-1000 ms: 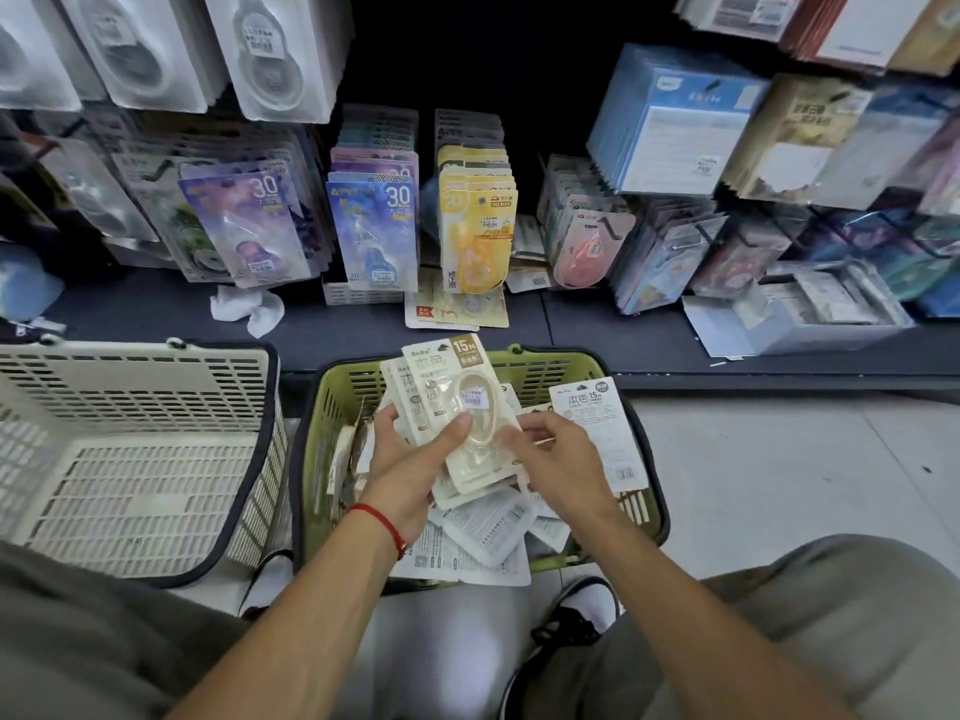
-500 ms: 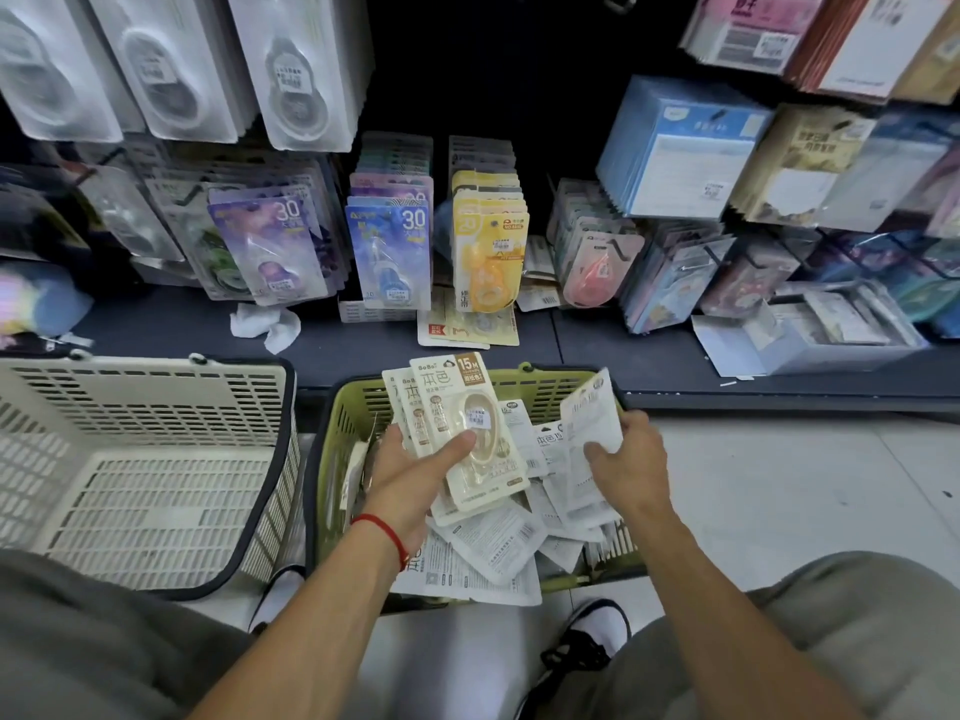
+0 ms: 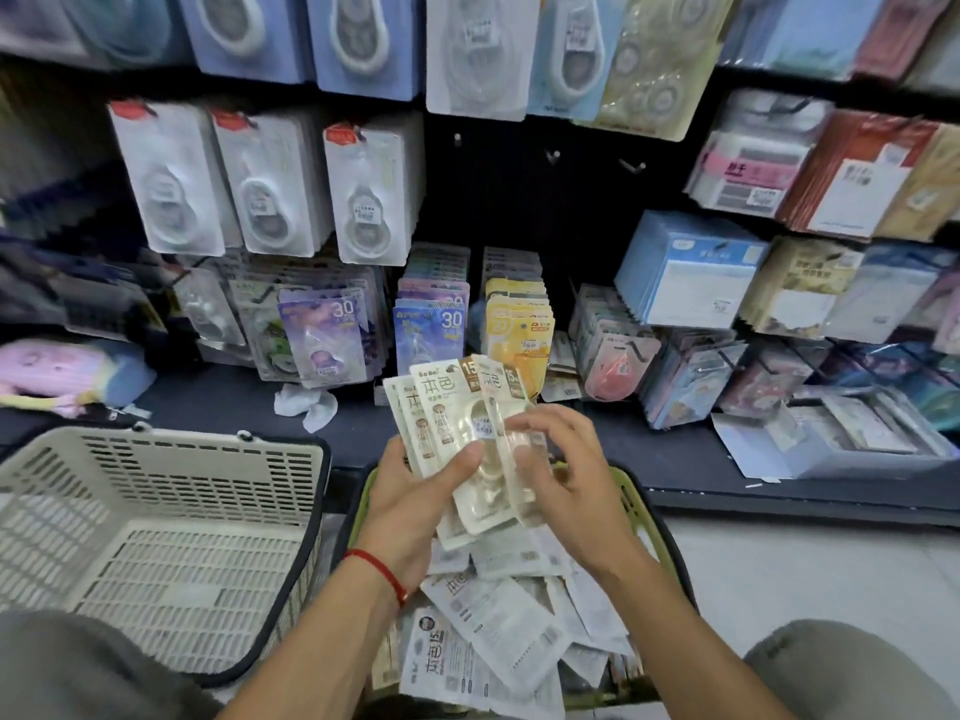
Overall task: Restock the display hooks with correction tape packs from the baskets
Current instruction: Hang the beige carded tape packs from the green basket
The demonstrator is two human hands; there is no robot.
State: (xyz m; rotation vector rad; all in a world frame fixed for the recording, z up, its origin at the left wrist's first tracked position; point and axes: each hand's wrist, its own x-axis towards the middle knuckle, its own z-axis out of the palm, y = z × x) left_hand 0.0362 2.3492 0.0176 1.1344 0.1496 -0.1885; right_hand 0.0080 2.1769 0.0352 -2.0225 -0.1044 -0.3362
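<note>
Still early: left hand [image 3: 415, 491] gripping a fanned stack of correction tape packs [image 3: 467, 439], right hand [image 3: 561, 470] pinching its front pack, above the green basket [image 3: 649, 517] holding many more, bare hooks [image 3: 550, 157] far above unfilled.

Left hand [image 3: 415, 498] grips a fanned stack of cream packs [image 3: 457, 433], thumb across the front; right hand [image 3: 558, 475] pinches the frontmost pack, above the green basket [image 3: 657, 532] of loose packs. White basket [image 3: 156, 537] just beside its left wall. Bare hooks [image 3: 553, 157] on the black panel behind.
</note>
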